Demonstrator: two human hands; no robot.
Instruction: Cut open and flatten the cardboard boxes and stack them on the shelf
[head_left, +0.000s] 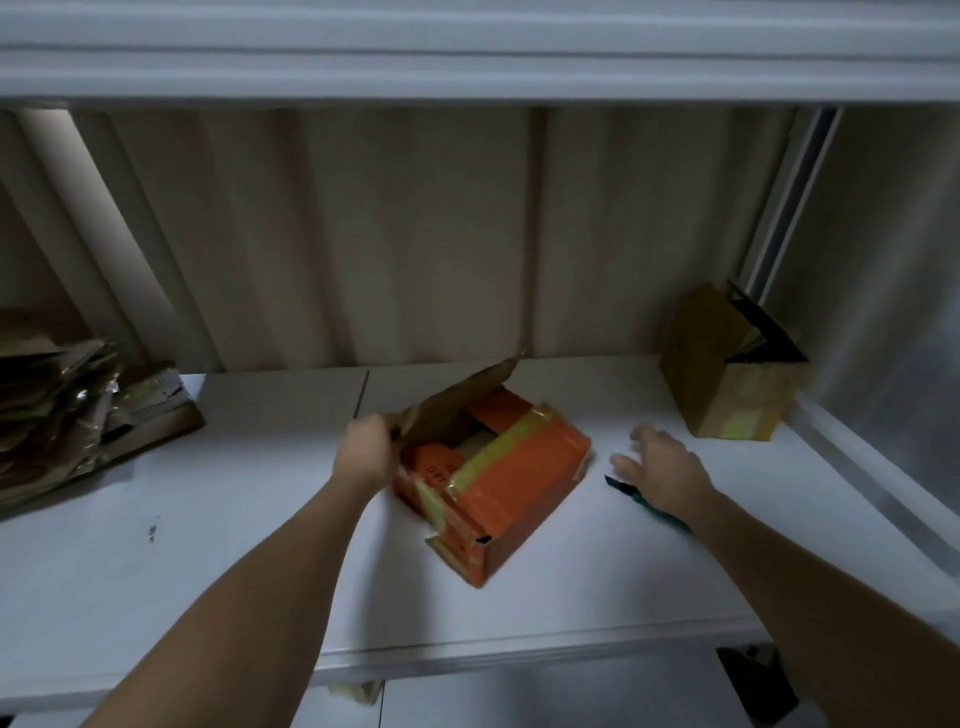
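An orange cardboard box (511, 475) with yellowish tape lies in the middle of the white shelf (249, 545), one brown flap raised. My left hand (366, 449) grips that flap at the box's left side. My right hand (662, 467) hovers with fingers spread to the right of the box, over a teal-handled cutter (641, 493) lying on the shelf. A stack of flattened cardboard (78, 405) sits at the shelf's far left. A brown box (727, 366), partly opened, stands at the back right.
A ribbed wall closes the back of the shelf and another shelf board runs overhead. A metal upright and rail border the right side. The shelf's front edge lies close to me, with a dark object (758, 680) below it.
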